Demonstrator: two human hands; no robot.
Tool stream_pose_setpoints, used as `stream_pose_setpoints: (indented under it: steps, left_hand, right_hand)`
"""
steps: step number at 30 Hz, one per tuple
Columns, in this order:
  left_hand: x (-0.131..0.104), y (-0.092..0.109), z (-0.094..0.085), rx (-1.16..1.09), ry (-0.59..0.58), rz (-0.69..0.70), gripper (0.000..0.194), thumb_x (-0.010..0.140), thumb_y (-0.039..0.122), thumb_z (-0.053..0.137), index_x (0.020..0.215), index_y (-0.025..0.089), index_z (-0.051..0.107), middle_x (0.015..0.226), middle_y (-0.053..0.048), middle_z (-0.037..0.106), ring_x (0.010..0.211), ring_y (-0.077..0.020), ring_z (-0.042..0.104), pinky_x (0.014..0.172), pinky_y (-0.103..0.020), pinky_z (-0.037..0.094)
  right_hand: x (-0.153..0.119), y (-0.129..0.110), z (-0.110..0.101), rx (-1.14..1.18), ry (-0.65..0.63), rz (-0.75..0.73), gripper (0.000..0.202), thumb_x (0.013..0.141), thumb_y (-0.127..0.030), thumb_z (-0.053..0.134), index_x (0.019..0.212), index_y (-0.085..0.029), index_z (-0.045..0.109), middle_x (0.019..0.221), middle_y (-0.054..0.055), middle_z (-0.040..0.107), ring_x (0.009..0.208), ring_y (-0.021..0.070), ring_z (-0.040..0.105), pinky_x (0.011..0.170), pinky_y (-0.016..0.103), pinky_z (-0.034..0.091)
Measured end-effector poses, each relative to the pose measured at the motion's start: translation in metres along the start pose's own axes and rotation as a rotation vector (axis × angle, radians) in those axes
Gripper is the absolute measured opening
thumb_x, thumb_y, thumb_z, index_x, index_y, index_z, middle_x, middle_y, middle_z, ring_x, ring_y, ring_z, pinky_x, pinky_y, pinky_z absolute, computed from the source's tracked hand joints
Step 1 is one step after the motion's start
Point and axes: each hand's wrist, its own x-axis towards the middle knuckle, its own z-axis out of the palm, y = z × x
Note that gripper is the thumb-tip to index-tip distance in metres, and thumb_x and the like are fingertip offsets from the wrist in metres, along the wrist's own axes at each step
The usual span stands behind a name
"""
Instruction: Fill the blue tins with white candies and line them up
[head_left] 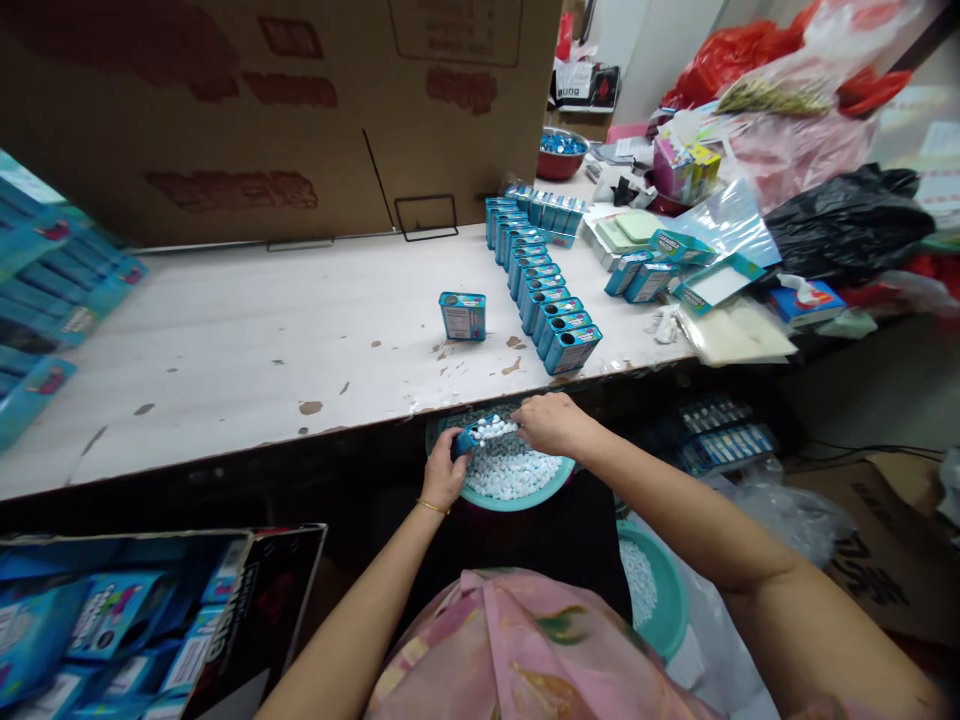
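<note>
My left hand (444, 472) is wrapped round a small blue tin (465, 440), tilted over a turquoise basin (536, 500). White pellet-like candies (514, 470) fill the basin. Close to the tin's mouth, my right hand (553, 422) is closed on what looks like a small scoop (496, 428) heaped with the same pellets; most of its body is hidden under them. On the table just beyond, one blue tin (463, 316) stands alone. To its right runs a row of several open-topped blue tins (574, 347).
A large cardboard box (337, 130) stands along the table's back. Blue display cartons (67, 280) are at the left, with a box of blue packs (112, 610) below. Flat cartons (720, 282) and bags (847, 220) crowd the right. Another turquoise basin (671, 600) sits low beside my leg.
</note>
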Motion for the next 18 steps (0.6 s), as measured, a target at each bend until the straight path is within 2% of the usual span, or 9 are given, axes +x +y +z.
stream_pose_setpoints:
  steps: [5, 7, 9, 11, 14, 16, 18]
  left_hand:
    - [0.001, 0.000, 0.001, -0.003, -0.011, -0.002, 0.034, 0.066, 0.018, 0.049, 0.099, 0.019, 0.047, 0.096, -0.005, 0.055, 0.089, -0.0205, 0.053, 0.081, -0.036, 0.041]
    - [-0.001, -0.003, 0.000, -0.016, -0.001, 0.010, 0.033, 0.066, 0.019, 0.050, 0.099, 0.019, 0.047, 0.097, -0.005, 0.055, 0.089, -0.0200, 0.053, 0.081, -0.035, 0.041]
    - [-0.003, -0.008, -0.004, -0.040, 0.018, 0.031, 0.033, 0.067, 0.021, 0.050, 0.100, 0.019, 0.046, 0.097, -0.005, 0.054, 0.089, -0.0193, 0.052, 0.081, -0.034, 0.041]
    - [-0.007, -0.015, -0.010, -0.071, 0.031, 0.041, 0.034, 0.069, 0.023, 0.051, 0.102, 0.019, 0.045, 0.098, -0.005, 0.054, 0.089, -0.0185, 0.052, 0.081, -0.034, 0.041]
    - [-0.012, -0.027, -0.017, -0.107, 0.039, 0.016, 0.034, 0.071, 0.025, 0.052, 0.103, 0.019, 0.044, 0.097, -0.005, 0.053, 0.089, -0.0177, 0.051, 0.082, -0.033, 0.041]
    - [-0.013, -0.033, -0.019, -0.123, 0.043, -0.021, 0.034, 0.071, 0.027, 0.053, 0.103, 0.019, 0.044, 0.096, -0.005, 0.053, 0.088, -0.0174, 0.051, 0.081, -0.033, 0.041]
    - [-0.013, -0.037, -0.018, -0.144, 0.043, -0.049, 0.035, 0.071, 0.029, 0.053, 0.103, 0.019, 0.043, 0.095, -0.005, 0.052, 0.086, -0.0170, 0.051, 0.079, -0.033, 0.041]
  right_hand:
    - [-0.002, -0.016, -0.011, -0.048, 0.051, -0.050, 0.025, 0.077, -0.016, 0.038, 0.089, -0.014, 0.060, 0.087, 0.013, 0.062, 0.081, 0.0226, 0.058, 0.069, 0.032, 0.041]
    - [-0.007, -0.010, -0.012, -0.047, 0.066, -0.056, 0.024, 0.078, -0.016, 0.037, 0.088, -0.015, 0.059, 0.087, 0.012, 0.061, 0.082, 0.0219, 0.058, 0.069, 0.031, 0.041]
    - [-0.014, 0.005, -0.005, -0.035, 0.080, -0.028, 0.023, 0.080, -0.019, 0.037, 0.091, -0.017, 0.057, 0.091, 0.010, 0.061, 0.084, 0.0205, 0.057, 0.070, 0.029, 0.040]
    - [-0.018, 0.027, 0.012, -0.018, 0.059, 0.034, 0.022, 0.080, -0.024, 0.040, 0.097, -0.020, 0.054, 0.095, 0.008, 0.060, 0.087, 0.0193, 0.056, 0.071, 0.028, 0.040]
    - [-0.014, 0.050, 0.054, 0.016, -0.062, 0.150, 0.025, 0.078, -0.025, 0.045, 0.101, -0.021, 0.053, 0.098, 0.008, 0.060, 0.088, 0.0196, 0.057, 0.072, 0.028, 0.040]
    - [-0.004, 0.047, 0.083, 0.046, -0.150, 0.193, 0.025, 0.079, -0.022, 0.044, 0.102, -0.019, 0.054, 0.098, 0.009, 0.061, 0.090, 0.0198, 0.057, 0.073, 0.029, 0.040]
    - [0.010, 0.029, 0.105, 0.070, -0.187, 0.200, 0.027, 0.080, -0.020, 0.040, 0.104, -0.020, 0.053, 0.100, 0.008, 0.061, 0.092, 0.0188, 0.057, 0.075, 0.029, 0.039]
